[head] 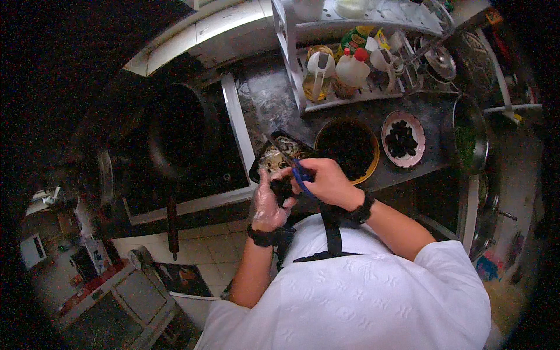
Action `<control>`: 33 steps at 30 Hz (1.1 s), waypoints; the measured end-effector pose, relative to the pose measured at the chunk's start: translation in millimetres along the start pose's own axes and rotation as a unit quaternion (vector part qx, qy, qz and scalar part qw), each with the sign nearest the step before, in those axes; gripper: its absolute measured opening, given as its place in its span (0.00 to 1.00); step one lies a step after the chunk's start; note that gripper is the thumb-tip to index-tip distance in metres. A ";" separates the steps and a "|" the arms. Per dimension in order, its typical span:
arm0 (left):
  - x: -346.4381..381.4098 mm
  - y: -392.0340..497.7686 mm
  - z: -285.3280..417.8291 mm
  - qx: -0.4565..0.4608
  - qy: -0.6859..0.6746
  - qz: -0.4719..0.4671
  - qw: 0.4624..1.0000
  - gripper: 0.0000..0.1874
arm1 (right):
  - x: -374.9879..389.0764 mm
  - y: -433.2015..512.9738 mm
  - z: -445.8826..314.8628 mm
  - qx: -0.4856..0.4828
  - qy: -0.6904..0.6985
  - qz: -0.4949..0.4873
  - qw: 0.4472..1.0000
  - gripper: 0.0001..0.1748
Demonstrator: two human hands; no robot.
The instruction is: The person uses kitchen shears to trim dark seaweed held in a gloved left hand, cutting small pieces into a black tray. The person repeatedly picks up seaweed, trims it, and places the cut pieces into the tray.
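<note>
In a clear plastic glove, my left hand [266, 212] holds a small dark piece [282, 190], too dim to identify, between thumb and fingers. My bare right hand [330, 181] grips blue-handled scissors [301, 175], whose metal blades point up and left. Beneath the blades lies a black tray [253, 170] with pale and brown wet scraps [275, 158]. Just beyond my right hand stands a yellow-rimmed bowl [376, 162] filled with dark contents. Farther right, a pink-edged white plate [421, 144] carries several black pieces [400, 139].
On the left is a dark cooktop [218, 175] with a pan [175, 131], its handle [173, 232] jutting past the counter edge. A metal rack [291, 65] with bottles [353, 68] rises behind the bowls. A steel basin [483, 144] containing greens sits at the right.
</note>
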State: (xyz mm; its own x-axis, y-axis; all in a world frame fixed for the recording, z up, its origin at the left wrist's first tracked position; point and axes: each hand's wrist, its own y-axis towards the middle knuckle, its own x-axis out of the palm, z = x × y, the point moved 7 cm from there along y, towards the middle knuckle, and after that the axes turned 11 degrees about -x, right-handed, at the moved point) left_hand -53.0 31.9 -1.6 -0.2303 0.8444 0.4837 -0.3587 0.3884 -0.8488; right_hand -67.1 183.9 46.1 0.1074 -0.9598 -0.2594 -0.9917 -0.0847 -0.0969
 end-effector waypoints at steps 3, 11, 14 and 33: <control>6.6 -0.5 1.1 0.010 0.018 0.009 1.000 0.31 | 8.8 11.7 -7.4 -0.045 -0.076 -0.046 0.995 0.14; 10.4 -0.4 6.2 0.012 0.077 -0.008 0.997 0.27 | 16.9 12.5 5.5 0.004 -0.038 -0.035 0.999 0.13; 8.0 0.2 8.1 0.016 0.081 -0.015 0.996 0.26 | 18.3 10.8 14.8 0.039 0.078 -0.015 0.996 0.12; 1.9 -10.4 25.3 0.144 0.173 0.017 0.974 0.06 | 7.5 12.0 17.6 0.076 0.151 -0.043 0.985 0.14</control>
State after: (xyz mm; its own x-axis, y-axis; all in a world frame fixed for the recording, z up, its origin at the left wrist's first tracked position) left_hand -72.6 20.2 13.6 0.0544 0.9480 0.3135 -0.6062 0.2808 -0.7441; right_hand -76.9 180.4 26.0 0.1420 -0.9885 0.0515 -0.9550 -0.1505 -0.2555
